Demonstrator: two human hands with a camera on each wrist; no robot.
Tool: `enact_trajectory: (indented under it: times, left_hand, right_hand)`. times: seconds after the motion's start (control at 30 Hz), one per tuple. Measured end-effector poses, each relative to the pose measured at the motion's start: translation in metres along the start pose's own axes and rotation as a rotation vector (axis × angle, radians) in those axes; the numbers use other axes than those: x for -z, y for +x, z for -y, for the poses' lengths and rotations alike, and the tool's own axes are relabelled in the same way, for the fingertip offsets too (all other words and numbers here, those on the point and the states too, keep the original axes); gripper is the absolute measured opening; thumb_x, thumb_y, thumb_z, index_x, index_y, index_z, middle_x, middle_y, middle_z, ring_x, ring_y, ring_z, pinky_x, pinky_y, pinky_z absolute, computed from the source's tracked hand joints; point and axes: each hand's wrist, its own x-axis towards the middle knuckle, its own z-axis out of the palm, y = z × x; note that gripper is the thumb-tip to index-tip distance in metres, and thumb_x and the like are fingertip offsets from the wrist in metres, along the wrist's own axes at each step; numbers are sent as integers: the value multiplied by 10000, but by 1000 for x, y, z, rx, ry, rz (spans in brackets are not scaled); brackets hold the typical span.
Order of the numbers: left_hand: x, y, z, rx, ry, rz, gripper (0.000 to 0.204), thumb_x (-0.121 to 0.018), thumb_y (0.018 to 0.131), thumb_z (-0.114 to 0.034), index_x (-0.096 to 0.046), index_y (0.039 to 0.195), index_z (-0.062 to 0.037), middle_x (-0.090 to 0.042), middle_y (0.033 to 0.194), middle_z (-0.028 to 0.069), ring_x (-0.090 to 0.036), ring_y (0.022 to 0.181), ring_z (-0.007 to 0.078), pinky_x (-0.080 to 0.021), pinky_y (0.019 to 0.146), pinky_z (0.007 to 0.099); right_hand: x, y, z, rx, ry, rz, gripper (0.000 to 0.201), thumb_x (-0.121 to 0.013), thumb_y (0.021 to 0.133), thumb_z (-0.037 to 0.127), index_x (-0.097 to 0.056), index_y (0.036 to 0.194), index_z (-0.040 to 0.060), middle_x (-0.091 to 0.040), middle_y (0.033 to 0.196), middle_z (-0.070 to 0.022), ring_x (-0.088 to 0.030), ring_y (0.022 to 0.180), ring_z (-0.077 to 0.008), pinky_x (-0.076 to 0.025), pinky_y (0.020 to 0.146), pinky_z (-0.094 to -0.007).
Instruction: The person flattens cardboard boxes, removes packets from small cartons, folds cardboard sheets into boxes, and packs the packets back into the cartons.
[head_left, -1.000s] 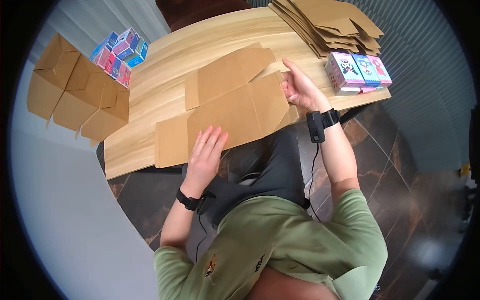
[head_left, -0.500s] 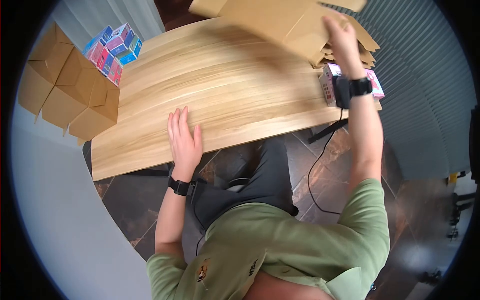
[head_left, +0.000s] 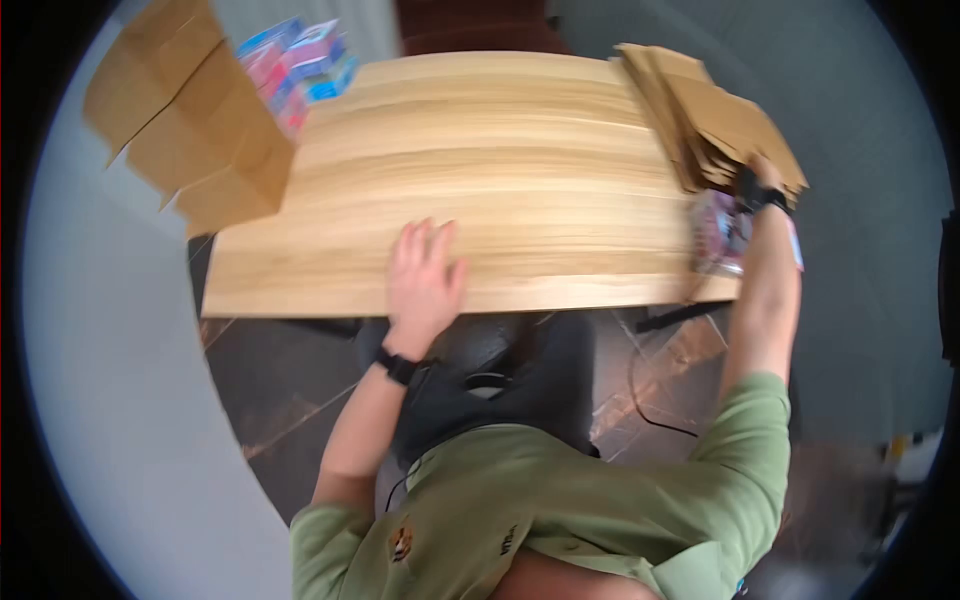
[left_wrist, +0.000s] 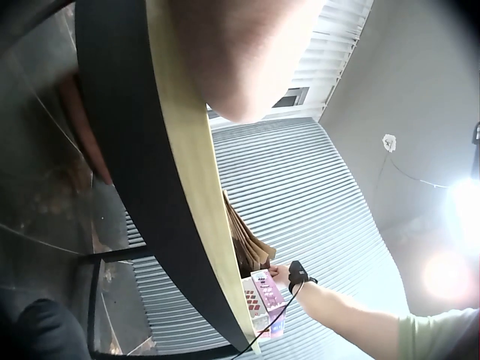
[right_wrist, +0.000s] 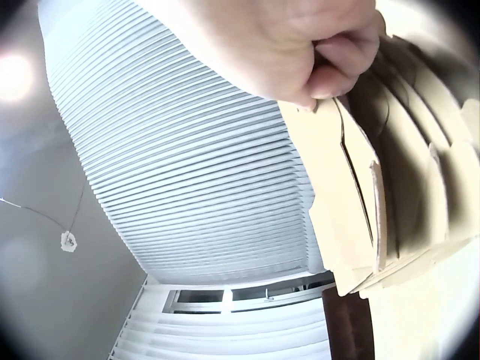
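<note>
My left hand (head_left: 425,280) rests flat near the front edge of the wooden table (head_left: 500,180), fingers spread and holding nothing. At the right end, my right hand (head_left: 765,170) is at the near edge of a stack of flattened cardboard boxes (head_left: 735,115). Close up in the right wrist view, its curled fingers (right_wrist: 341,64) grip the edge of a flattened cardboard box (right_wrist: 330,165), with more folded sheets layered beside it. Small printed boxes (head_left: 715,230) in pink and blue stand just below that hand, partly hidden by the wrist.
Tall, opened cardboard boxes (head_left: 205,130) stand along the table's left end. Behind them are several small colourful boxes (head_left: 320,50). A dark brown chair (head_left: 475,25) is beyond the far edge, and a cable (head_left: 640,400) hangs below the right arm.
The flattened cardboard box was lifted from the table's middle and carried by the right hand to the stack at the right. The left hand came off the cardboard and onto the tabletop.
</note>
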Motion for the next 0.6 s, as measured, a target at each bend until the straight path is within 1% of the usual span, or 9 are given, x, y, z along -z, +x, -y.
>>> enact_trajectory:
  times: [0.03, 0.1, 0.2, 0.23, 0.27, 0.33, 0.43, 0.5, 0.6]
  left_hand:
    - [2, -1, 0, -8, -33, -8, 512, -669, 898, -223, -538, 1379, -106, -522, 1375, 201, -445, 1330, 408, -381, 1101, 498]
    - [8, 3, -1, -12, -45, -45, 505, -678, 882, -223, -553, 1355, -95, -557, 1327, 208, -479, 1287, 416, -397, 1084, 504]
    - [7, 1, 0, 47, -59, -71, 465, -667, 880, -210, -569, 1318, -92, -554, 1332, 179, -467, 1307, 402, -388, 1091, 490]
    - [9, 0, 1, 48, -110, -88, 456, -664, 876, -188, -572, 1311, -86, -556, 1328, 175, -474, 1304, 394, -396, 1084, 486]
    - [9, -2, 1, 41, -168, -101, 449, -661, 873, -167, -574, 1304, -80, -557, 1324, 171, -481, 1301, 385, -403, 1076, 481]
    - [12, -5, 5, 13, -303, -147, 425, -638, 856, -62, -579, 1277, -51, -565, 1308, 162, -502, 1287, 362, -430, 1049, 447]
    - [23, -9, 17, 51, -468, -217, 385, -601, 868, -7, -585, 1252, -33, -584, 1276, 160, -529, 1249, 358, -441, 1035, 423]
    - [34, 1, 38, 45, -413, -332, 359, -593, 880, -12, -584, 1239, -25, -592, 1234, 169, -553, 1188, 353, -454, 1004, 412]
    - [68, 33, 84, 159, -416, -468, 284, -573, 930, -42, -592, 1213, -17, -624, 1145, 169, -599, 1073, 311, -480, 929, 381]
  right_hand:
    - [9, -13, 6, -245, 286, 64, 311, -546, 891, 276, -722, 964, 30, -710, 915, -123, -650, 887, -233, -485, 783, -395]
    - [16, -35, 9, -284, 967, 197, 261, -543, 912, 334, -620, 770, 130, -490, 607, -8, -514, 569, -191, -453, 553, -353]
    - [62, -49, 26, -300, 457, 154, 322, -695, 867, 344, -684, 899, 24, -655, 804, -60, -602, 693, -148, -494, 648, -307]
    - [51, -56, 35, -491, 724, -114, 317, -779, 829, 285, -659, 947, 16, -625, 752, -49, -568, 633, -134, -473, 569, -288]
    - [47, -72, 44, -427, 863, -231, 340, -794, 827, 179, -629, 1060, -6, -628, 790, -49, -558, 623, -115, -450, 525, -279]
    - [52, -144, 110, 16, 861, -488, 470, -741, 890, 126, -558, 1292, -37, -618, 886, -44, -538, 684, -91, -437, 567, -255]
    - [72, -289, 219, 217, 811, -251, 490, -689, 948, 132, -541, 1404, 32, -507, 836, 21, -452, 711, -71, -377, 610, -209]
    - [49, -345, 248, 273, 782, 23, 393, -655, 965, 121, -603, 1352, 80, -424, 792, 46, -405, 698, -69, -351, 617, -203]
    - [5, -394, 277, 335, 875, 231, 303, -647, 951, 96, -654, 1252, 57, -440, 765, 50, -418, 695, -65, -372, 620, -216]
